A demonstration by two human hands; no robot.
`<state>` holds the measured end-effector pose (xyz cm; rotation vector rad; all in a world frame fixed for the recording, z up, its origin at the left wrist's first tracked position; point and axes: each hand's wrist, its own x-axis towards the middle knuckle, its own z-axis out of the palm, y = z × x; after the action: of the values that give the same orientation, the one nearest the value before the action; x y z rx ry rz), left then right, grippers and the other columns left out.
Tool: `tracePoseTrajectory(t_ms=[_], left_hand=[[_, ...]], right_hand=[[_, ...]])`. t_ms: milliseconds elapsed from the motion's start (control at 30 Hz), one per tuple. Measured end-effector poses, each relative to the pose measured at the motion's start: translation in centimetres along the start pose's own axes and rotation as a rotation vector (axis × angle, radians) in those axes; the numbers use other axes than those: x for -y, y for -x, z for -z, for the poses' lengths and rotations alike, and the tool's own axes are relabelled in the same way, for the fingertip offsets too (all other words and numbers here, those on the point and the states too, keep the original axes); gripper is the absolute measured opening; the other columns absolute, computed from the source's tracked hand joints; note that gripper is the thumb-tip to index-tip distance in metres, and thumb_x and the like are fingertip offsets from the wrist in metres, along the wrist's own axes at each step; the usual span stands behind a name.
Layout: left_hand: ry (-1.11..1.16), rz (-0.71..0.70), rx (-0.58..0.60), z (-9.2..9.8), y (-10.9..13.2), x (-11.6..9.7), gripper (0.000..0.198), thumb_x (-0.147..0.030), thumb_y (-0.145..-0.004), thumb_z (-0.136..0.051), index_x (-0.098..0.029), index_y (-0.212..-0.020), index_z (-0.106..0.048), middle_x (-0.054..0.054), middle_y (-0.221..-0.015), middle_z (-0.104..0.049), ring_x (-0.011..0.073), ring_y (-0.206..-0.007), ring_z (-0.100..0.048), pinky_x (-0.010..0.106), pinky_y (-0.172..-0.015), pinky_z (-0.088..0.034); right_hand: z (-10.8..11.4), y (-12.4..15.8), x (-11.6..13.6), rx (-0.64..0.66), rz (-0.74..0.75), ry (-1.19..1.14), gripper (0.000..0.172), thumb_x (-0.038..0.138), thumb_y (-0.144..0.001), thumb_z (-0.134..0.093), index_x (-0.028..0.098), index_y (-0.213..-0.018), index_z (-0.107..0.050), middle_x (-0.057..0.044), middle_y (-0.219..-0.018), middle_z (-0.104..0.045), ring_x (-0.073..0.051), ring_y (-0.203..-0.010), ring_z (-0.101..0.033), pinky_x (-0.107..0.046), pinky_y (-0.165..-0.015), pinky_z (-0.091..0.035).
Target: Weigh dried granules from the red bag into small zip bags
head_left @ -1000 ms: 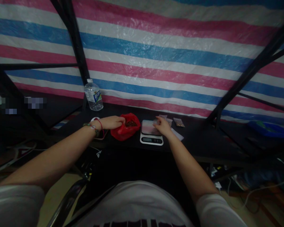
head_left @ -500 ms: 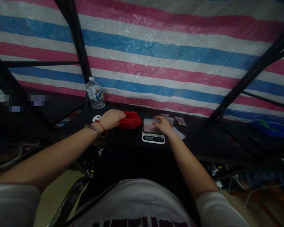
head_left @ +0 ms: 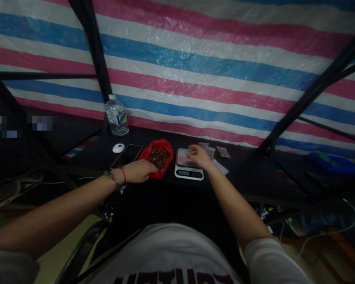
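Note:
A red plastic bag (head_left: 144, 153) stands spread open on the black table, with small brown pieces (head_left: 159, 158) inside. My left hand (head_left: 140, 170) is closed on the bag's near left rim. To the right lies a white kitchen scale (head_left: 189, 174) with a metal plate and a small display. Above the scale's plate, my right hand (head_left: 200, 156) pinches a small clear plastic bag (head_left: 191, 152). Whether that bag touches the plate I cannot tell. Beside this hand lie small filled clear bags (head_left: 223, 152) and a white flat piece (head_left: 221, 167), partly covered by the wrist.
A phone (head_left: 127, 155) and a white rounded object (head_left: 118, 148) lie left of the red bag. Behind them stands a clear bottle (head_left: 117, 116). Dark metal posts (head_left: 98, 51) rise on both sides, before a striped plastic sheet (head_left: 195, 75). A blue item (head_left: 335, 162) lies at far right.
My left hand has come toward me along the red bag, whose mouth now shows the brown pieces. The phone has come into sight. My right hand stays over the scale.

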<state>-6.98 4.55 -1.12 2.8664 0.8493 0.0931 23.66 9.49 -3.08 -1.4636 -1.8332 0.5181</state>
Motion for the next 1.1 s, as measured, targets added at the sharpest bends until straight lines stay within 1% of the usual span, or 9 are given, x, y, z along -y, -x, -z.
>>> tracePoseTrajectory(t_ms=[100,167,233,333,400,500,667,900,1100], left_hand=[[0.112,0.053,0.003,0.2,0.3,-0.9,0.016,-0.027,-0.078,-0.058,-0.02,-0.088,-0.068,0.003,-0.086,-0.07,0.0174,-0.081,-0.064,0.025,-0.078,-0.045],[0.17,0.129,-0.013,0.8,-0.3,-0.9,0.027,-0.041,-0.082,-0.054,-0.019,-0.086,-0.069,0.003,-0.082,-0.069,0.0162,-0.074,-0.063,0.024,-0.071,-0.046],[0.134,0.224,-0.117,1.3,-1.6,-0.5,0.038,-0.041,-0.09,-0.04,-0.017,-0.081,-0.068,0.005,-0.079,-0.069,0.0156,-0.071,-0.063,0.024,-0.07,-0.046],[-0.046,0.378,-0.23,1.2,-3.7,0.8,0.029,-0.033,-0.088,-0.044,-0.016,-0.087,-0.068,0.01,-0.094,-0.07,0.0197,-0.086,-0.064,0.028,-0.08,-0.046],[-0.097,0.502,-0.17,0.6,-4.8,1.7,0.027,-0.033,-0.081,-0.053,-0.015,-0.095,-0.067,0.013,-0.099,-0.069,0.0234,-0.092,-0.065,0.03,-0.083,-0.047],[-0.105,0.56,-0.095,-0.3,-5.6,2.6,0.044,-0.045,-0.069,-0.065,-0.013,-0.099,-0.066,0.017,-0.101,-0.068,0.0288,-0.092,-0.065,0.034,-0.082,-0.049],[-0.101,0.55,-0.083,-0.8,-5.7,3.4,0.054,-0.046,-0.065,-0.068,-0.013,-0.109,-0.065,0.017,-0.109,-0.064,0.0304,-0.097,-0.063,0.036,-0.084,-0.049],[0.041,0.457,-0.105,-0.9,-5.8,4.0,0.033,-0.031,-0.069,-0.066,-0.017,-0.099,-0.07,0.01,-0.1,-0.069,0.023,-0.094,-0.064,0.027,-0.083,-0.048],[0.275,0.445,-0.223,-0.7,-5.1,4.6,0.034,-0.034,-0.074,-0.061,-0.021,-0.104,-0.069,0.004,-0.1,-0.072,0.0189,-0.09,-0.066,0.025,-0.082,-0.048]], right_hand=[[-2.1,0.5,2.1,0.123,0.057,-0.05,0.041,0.025,-0.07,-0.071,0.016,-0.109,-0.063,-0.005,-0.1,-0.069,-0.015,-0.079,-0.064,-0.027,-0.072,-0.05],[-3.4,0.5,3.8,0.193,0.134,-0.038,0.037,0.024,-0.071,-0.07,0.017,-0.108,-0.065,-0.005,-0.101,-0.069,-0.016,-0.083,-0.064,-0.027,-0.074,-0.049],[-4.5,0.0,5.5,0.221,0.225,0.046,0.034,0.022,-0.073,-0.068,0.017,-0.106,-0.066,-0.006,-0.102,-0.069,-0.018,-0.089,-0.063,-0.027,-0.079,-0.048],[-5.5,-1.2,7.2,0.25,0.324,0.287,0.027,0.018,-0.078,-0.063,0.015,-0.104,-0.068,-0.01,-0.103,-0.068,-0.021,-0.096,-0.062,-0.029,-0.085,-0.046],[-5.8,-1.8,7.7,0.288,0.337,0.474,0.024,0.017,-0.082,-0.057,0.013,-0.104,-0.067,-0.014,-0.105,-0.066,-0.023,-0.098,-0.062,-0.03,-0.087,-0.045],[-6.1,-2.4,8.1,0.36,0.318,0.668,0.026,0.016,-0.087,-0.048,0.012,-0.104,-0.067,-0.018,-0.106,-0.065,-0.024,-0.098,-0.062,-0.032,-0.086,-0.045],[-6.4,-3.0,8.8,0.439,0.312,0.703,0.025,0.015,-0.085,-0.05,0.011,-0.099,-0.07,-0.017,-0.102,-0.068,-0.024,-0.092,-0.065,-0.029,-0.079,-0.046],[-6.9,-3.8,8.4,0.608,0.3,0.518,0.022,0.026,-0.08,-0.059,0.017,-0.097,-0.071,-0.007,-0.092,-0.072,-0.018,-0.079,-0.064,-0.022,-0.066,-0.042],[-7.4,-3.7,7.4,0.52,0.22,0.342,0.022,0.021,-0.072,-0.067,0.018,-0.093,-0.071,-0.003,-0.089,-0.071,-0.016,-0.077,-0.063,-0.022,-0.065,-0.042]])
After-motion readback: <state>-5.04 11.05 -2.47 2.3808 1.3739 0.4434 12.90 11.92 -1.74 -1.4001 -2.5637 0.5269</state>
